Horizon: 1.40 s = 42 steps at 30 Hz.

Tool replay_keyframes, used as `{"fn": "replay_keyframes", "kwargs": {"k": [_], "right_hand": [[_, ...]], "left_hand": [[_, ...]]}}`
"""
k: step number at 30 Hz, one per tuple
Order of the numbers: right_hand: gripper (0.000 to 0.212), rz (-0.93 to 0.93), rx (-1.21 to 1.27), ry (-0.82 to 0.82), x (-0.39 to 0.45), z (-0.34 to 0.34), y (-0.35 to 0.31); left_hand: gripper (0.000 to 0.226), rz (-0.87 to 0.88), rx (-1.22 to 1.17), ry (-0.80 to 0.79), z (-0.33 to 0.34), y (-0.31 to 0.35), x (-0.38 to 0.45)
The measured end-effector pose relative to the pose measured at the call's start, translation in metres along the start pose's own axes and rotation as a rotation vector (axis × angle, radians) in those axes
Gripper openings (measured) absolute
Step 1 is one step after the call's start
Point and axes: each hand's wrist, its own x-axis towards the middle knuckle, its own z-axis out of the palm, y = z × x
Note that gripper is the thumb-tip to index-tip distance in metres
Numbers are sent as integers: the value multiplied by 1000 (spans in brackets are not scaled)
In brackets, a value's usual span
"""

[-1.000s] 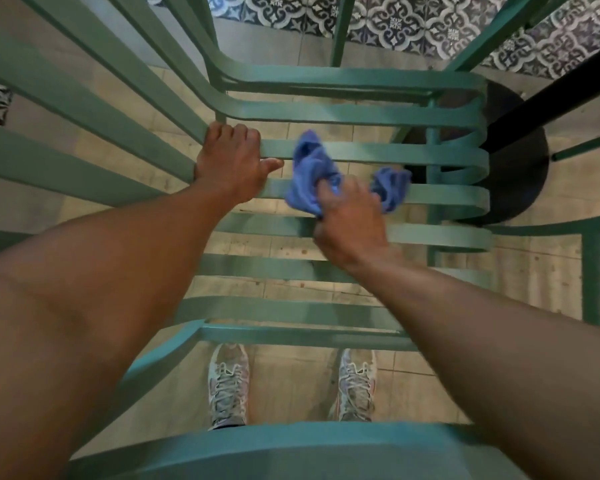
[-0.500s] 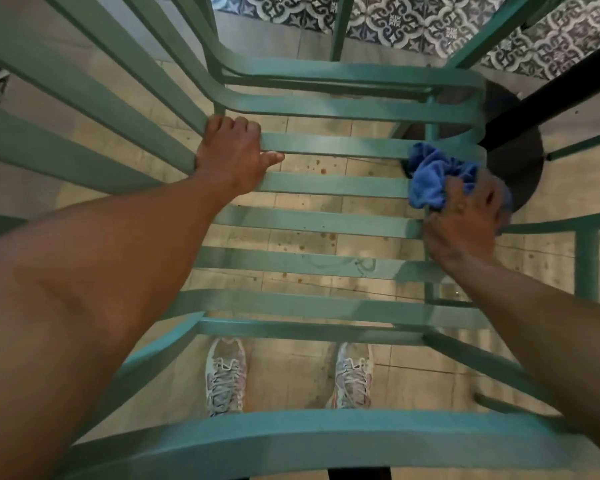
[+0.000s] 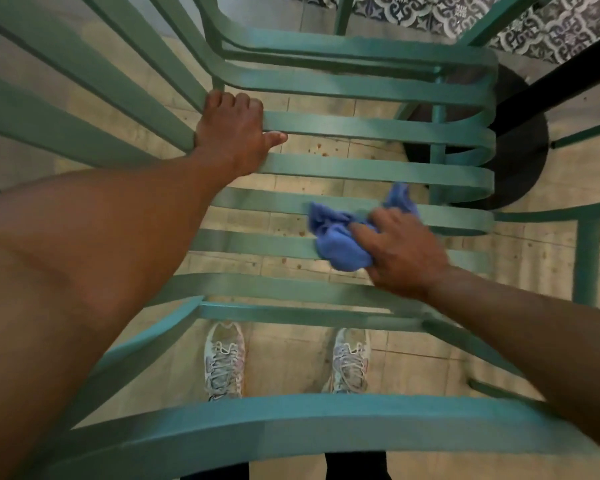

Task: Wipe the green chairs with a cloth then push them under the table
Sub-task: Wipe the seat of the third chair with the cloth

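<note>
Seen from straight above: green chair (image 3: 361,168), slatted seat filling most of the view, back slats sweeping up at upper left, top rail curving across the bottom. Under it, beige tiled floor (image 3: 326,147) showing between the slats, with patterned dark-and-white tiles (image 3: 551,32) along the top edge. At right, dark round table base (image 3: 520,161) on the floor, partly behind the seat's right edge, with a black bar (image 3: 551,81) rising from it toward the upper right corner. Further right, part of a second green frame (image 3: 587,258), cut off by the picture's edge.

Reaching in from the lower left, left hand (image 3: 232,133), palm down on the seat's left end where slats meet the back, fingers curled over a slat, thumb stretched out to the right along the next one. Gripping the chair, by the look of it.

Reaching in from the lower right, right hand (image 3: 399,251), fingers bent and pressing down on a bunched blue cloth (image 3: 340,237). Cloth lying across two middle seat slats, right of centre, one corner poking out beyond the fingers toward the table base. Hands well apart.

Below the seat, two pale laced shoes (image 3: 224,362), side by side on the floor, toes pointing up the picture.
</note>
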Motion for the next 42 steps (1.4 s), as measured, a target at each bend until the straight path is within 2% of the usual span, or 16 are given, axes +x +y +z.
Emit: {"fn": "replay_keyframes", "kwargs": {"k": [3, 4, 6, 9, 12, 14, 17, 19, 21, 24, 26, 28, 32, 36, 39, 42], "right_hand": [[38, 450, 36, -45, -70, -14, 54], [39, 505, 46, -55, -76, -16, 55], [34, 358, 79, -37, -57, -13, 27], [34, -72, 119, 90, 19, 5, -67], [53, -152, 178, 48, 90, 13, -164], [63, -160, 195, 1, 93, 8, -167], [52, -433, 31, -110, 27, 0, -86], [46, -381, 23, -111, -28, -4, -13], [50, -171, 23, -144, -76, -12, 36], [36, 0, 158, -204, -90, -16, 39], [32, -97, 199, -195, -59, -10, 4], [27, -305, 228, -139, -12, 7, -47], [37, -516, 262, -41, 70, 20, -142], [25, -646, 235, -167, 44, 2, -93], [20, -505, 142, -189, -14, -11, -13], [31, -201, 100, -96, -49, -18, 38]], "left_hand": [[72, -5, -8, 9, 1, 0, -1], [72, -9, -8, 8, 1, 0, -2], [71, -10, -15, 7, -2, 3, -3], [72, -11, -3, -5, -5, 3, -3], [73, -8, 9, -4, -2, 4, -1], [75, -7, 17, 6, 2, 2, 0], [77, -17, 11, 2, 1, 1, -1], [75, -16, -3, -6, -2, 2, -2], [73, -13, -5, -19, -3, 4, -3], [72, -22, -4, -41, -5, 4, -4], [71, -29, -19, -37, -5, 4, -3], [71, -42, -23, -33, -4, 4, -3], [73, -37, -32, -25, 0, 2, -4], [73, -44, -40, -33, 0, 1, -5], [71, -47, -41, -23, -4, 3, -6], [67, -54, -32, -24, -6, 5, -7]]}}
